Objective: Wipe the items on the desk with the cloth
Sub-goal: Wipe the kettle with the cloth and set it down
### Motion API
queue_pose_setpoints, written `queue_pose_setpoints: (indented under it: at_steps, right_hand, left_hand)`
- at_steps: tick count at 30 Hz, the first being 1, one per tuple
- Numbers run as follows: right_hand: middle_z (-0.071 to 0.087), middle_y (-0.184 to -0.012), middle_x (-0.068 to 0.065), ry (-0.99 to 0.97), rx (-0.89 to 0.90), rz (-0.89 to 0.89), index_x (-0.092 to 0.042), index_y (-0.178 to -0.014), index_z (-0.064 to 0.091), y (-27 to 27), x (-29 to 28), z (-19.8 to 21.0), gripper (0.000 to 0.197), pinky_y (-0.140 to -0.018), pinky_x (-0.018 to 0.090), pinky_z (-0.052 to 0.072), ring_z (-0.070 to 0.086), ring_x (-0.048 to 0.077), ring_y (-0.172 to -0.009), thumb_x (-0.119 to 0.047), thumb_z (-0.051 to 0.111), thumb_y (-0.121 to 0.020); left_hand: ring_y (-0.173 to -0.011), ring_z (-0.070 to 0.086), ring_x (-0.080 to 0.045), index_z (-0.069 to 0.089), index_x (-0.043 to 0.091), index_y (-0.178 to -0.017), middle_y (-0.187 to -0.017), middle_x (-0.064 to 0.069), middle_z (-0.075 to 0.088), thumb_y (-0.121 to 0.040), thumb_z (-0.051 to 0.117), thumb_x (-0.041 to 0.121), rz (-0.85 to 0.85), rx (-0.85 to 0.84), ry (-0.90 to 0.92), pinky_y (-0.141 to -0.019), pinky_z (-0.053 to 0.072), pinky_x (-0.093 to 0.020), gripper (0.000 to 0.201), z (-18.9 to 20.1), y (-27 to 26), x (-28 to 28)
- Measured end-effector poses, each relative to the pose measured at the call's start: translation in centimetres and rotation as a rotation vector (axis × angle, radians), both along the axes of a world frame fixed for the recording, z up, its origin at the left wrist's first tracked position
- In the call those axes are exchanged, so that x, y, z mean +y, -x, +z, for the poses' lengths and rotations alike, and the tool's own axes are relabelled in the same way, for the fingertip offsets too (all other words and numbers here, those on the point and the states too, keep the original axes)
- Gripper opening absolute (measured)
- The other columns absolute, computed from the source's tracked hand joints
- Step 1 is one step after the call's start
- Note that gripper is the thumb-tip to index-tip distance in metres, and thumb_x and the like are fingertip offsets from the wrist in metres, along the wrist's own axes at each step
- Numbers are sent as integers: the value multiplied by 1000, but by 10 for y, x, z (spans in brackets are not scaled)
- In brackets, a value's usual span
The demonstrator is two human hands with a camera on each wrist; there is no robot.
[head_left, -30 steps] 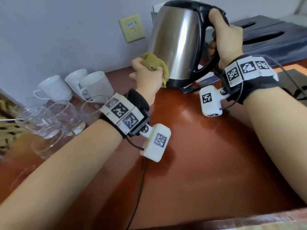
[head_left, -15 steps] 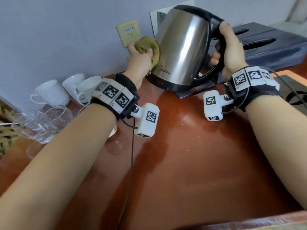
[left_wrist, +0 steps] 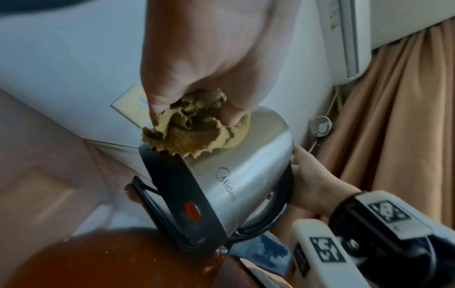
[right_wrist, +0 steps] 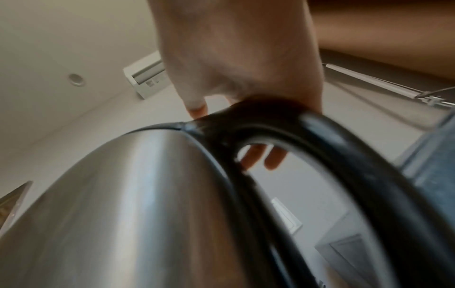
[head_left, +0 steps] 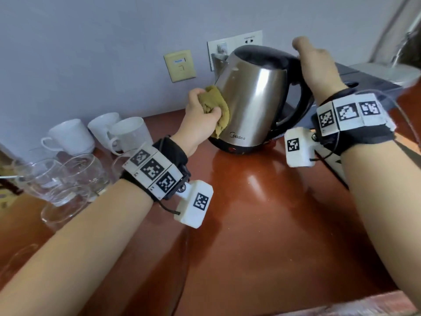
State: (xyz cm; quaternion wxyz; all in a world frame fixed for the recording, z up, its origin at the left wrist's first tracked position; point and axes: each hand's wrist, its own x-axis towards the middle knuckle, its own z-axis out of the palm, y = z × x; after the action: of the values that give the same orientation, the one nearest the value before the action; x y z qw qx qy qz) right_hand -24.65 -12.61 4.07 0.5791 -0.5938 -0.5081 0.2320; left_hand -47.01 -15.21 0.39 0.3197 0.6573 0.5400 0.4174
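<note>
Left hand (head_left: 201, 115) bunched tight, fingers curled; right hand (head_left: 319, 65) wrapped in a grip, both forearms stretched forward.

head view looks down, wrist views close, all share kettle (head_left: 255, 99)

A glossy reddish-brown desk (head_left: 262, 224) runs along the wall. Toward its back left corner stand three white mugs (head_left: 75, 136), with clear glass cups (head_left: 57, 179) crowded in front. A steel kettle (head_left: 255, 103) tilts near the back edge.
</note>
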Motion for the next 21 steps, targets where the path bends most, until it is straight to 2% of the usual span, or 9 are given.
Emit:
queue_pose_setpoints:
  at_steps: [3, 5, 6, 8, 11, 14, 17, 19, 21]
  right_hand:
    - [51, -68, 9, 0, 28, -79, -16, -56, 46, 2, -1, -2, 35, -62, 32, 41, 51, 24, -62, -43, 43, -79]
    - [50, -68, 7, 11, 59, -163, -19, -55, 43, -5, 2, -12, 29, -66, 33, 41, 48, 19, -59, -41, 40, -74]
    - [50, -74, 4, 28, 62, -186, -22, -58, 41, -9, 0, -16, 27, -65, 26, 41, 46, 12, -57, -40, 38, -79]
    - [44, -72, -3, 47, 65, -206, -25, -66, 40, -14, -4, -21, 27, -52, 10, 37, 46, 2, -50, -34, 34, -91]
    - [32, -67, -8, 33, 65, -219, -19, -79, 41, -23, -4, -30, 24, -47, 3, 35, 43, -17, -40, -21, 29, -101]
    - [39, -66, -3, 8, 49, -239, -18, -66, 39, -24, -11, -31, 34, -46, 8, 38, 49, -8, -42, -18, 31, -98]
    - [48, -67, 2, -25, 130, -245, -9, -73, 54, -26, -12, -30, 29, -52, 18, 41, 51, 13, -61, -19, 37, -94]
    - [41, -64, -4, -11, 136, -233, -14, -74, 49, -24, -12, -30, 26, -45, 9, 35, 46, 5, -52, -20, 36, -96]
    - [42, -62, -4, -11, 140, -222, -19, -64, 44, -22, -12, -30, 31, -50, 12, 38, 47, 3, -50, -22, 38, -94]
  left_hand:
    - [-121, 46, -22, 25, 21, -133, -138, -11, 38, -96, 48, 18, 5, 62, -70, -97, 45, -33, 44, 3, -9, -8]
    - [-126, 38, -26, 26, 16, -134, -139, -13, 31, -95, 49, 16, 18, 104, -158, -107, 36, -37, 46, 6, -19, -18]
    - [-126, 36, -27, 27, 14, -134, -138, -15, 29, -94, 49, 14, 11, 120, -207, -108, 33, -37, 46, 9, -25, -22]
    - [-126, 33, -31, 28, 10, -134, -133, -16, 27, -93, 50, 12, -20, 137, -288, -107, 30, -33, 46, 18, -38, -28]
    - [-126, 33, -31, 30, 9, -134, -123, -9, 28, -93, 52, 16, -50, 120, -327, -104, 29, -30, 47, 36, -61, -29]
    - [-126, 31, -30, 30, 13, -135, -119, -3, 23, -93, 53, 23, -38, 119, -314, -102, 26, -27, 48, 42, -77, -28]
    - [-124, 34, -29, 28, 17, -135, -127, -8, 23, -94, 52, 25, 4, 106, -230, -104, 32, -30, 49, 41, -72, -19]
    - [-115, 39, -24, 24, 21, -137, -128, -9, 23, -96, 49, 28, 39, 56, -88, -94, 44, -29, 49, 40, -59, -13]
    - [-108, 40, -19, 21, 22, -138, -131, -8, 24, -98, 46, 31, 73, 36, 26, -77, 45, -19, 48, 37, -49, -12]
